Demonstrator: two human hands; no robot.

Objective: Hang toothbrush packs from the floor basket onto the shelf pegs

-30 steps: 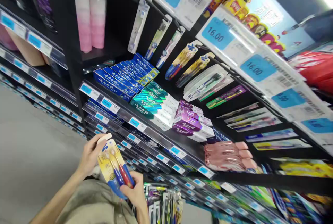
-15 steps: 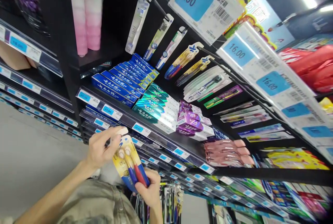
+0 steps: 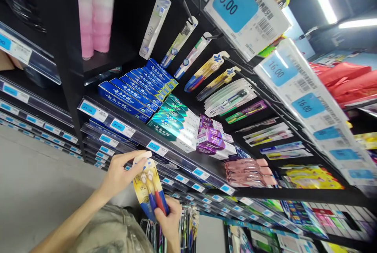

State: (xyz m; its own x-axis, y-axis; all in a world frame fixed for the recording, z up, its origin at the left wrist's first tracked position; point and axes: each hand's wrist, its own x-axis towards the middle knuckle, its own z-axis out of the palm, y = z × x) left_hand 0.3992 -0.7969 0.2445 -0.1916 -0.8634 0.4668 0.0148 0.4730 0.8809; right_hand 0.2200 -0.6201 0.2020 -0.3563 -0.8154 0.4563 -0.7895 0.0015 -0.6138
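Observation:
Between my two hands I hold a toothbrush pack [image 3: 149, 188], yellow and blue, with two brushes showing, one blue-handled and one red-handled. My left hand [image 3: 119, 174] pinches its white top tab between thumb and fingers. Around the lower right end, my right hand [image 3: 170, 215] is closed, thumb on the front. The pack tilts, its top toward the shelf edge. Higher up, a similar yellow toothbrush pack [image 3: 203, 71] hangs on a hook.
Blue toothpaste boxes [image 3: 126, 94], teal boxes [image 3: 173, 123] and purple boxes [image 3: 213, 139] are stacked on the black shelf. Price tags [image 3: 235, 4] jut out at upper right. Pink bottles [image 3: 101, 13] stand at upper left. More toothbrushes [image 3: 188, 225] hang below my right hand.
The view has shifted slightly. My hands and the toothbrush pack sit a little farther right and lower in view. Both hands keep their hold on it.

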